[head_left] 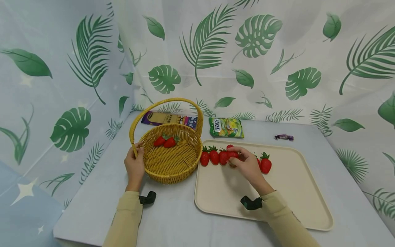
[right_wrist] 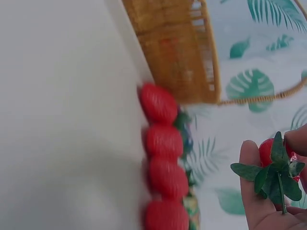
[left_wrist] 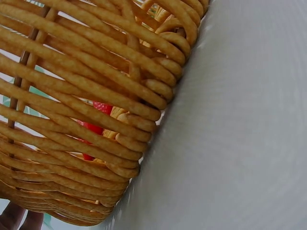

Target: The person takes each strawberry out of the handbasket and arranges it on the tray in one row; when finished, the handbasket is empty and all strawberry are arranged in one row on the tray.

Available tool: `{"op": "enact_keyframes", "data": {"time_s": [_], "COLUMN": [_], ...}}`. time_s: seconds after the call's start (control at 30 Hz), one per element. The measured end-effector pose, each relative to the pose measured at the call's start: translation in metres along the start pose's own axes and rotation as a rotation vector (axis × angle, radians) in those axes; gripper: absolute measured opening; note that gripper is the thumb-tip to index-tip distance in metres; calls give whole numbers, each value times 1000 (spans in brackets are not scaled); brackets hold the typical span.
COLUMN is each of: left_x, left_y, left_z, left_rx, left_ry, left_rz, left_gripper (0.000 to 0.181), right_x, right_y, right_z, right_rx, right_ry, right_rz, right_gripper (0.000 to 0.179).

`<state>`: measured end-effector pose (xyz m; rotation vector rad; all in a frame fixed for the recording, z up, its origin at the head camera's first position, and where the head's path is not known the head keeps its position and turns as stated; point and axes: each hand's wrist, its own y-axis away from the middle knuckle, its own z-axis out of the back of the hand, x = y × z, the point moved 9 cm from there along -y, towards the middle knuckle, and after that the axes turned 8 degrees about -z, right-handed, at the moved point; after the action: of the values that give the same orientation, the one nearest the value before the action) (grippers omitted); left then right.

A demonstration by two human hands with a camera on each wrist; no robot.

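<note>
My left hand (head_left: 134, 168) grips the left side of the yellow wicker basket (head_left: 173, 177), at the foot of its arched handle. In the left wrist view the woven wall (left_wrist: 81, 100) fills much of the picture, with the fingertips (left_wrist: 19, 218) just showing at the lower left. Two strawberries (head_left: 165, 141) lie inside the basket. Over the beige tray (head_left: 222, 202), my right hand (head_left: 248, 168) pinches a strawberry (right_wrist: 268, 152) between thumb and fingers, its green leaves facing the wrist camera. Several strawberries (head_left: 214, 156) stand in a row on the tray, partly hidden by that hand.
Behind the basket lies a purple and gold packet (head_left: 168, 118). A green FOX'S candy bag (head_left: 226, 127) sits beyond the tray, and a purple wrapped candy (head_left: 284, 137) lies farther right. Leaf-patterned cloth (head_left: 216, 51) hangs behind the table.
</note>
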<state>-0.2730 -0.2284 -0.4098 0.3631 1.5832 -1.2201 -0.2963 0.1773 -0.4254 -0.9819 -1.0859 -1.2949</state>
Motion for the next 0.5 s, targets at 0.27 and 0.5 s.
{"op": "enact_keyframes", "data": {"time_s": [0.27, 0.5], "left_x": [-1, -1], "left_y": [0, 1], "left_z": [-1, -1], "left_rx": [2, 2], "left_ry": [-9, 6], "left_rz": [-6, -18], "left_gripper": [18, 18], "right_x": [-17, -30], "right_y": [4, 11], "right_z": [42, 70], "right_rx": [-109, -255], "right_ry": [6, 9], "right_rz": [-7, -38], "right_gripper": [30, 30]}}
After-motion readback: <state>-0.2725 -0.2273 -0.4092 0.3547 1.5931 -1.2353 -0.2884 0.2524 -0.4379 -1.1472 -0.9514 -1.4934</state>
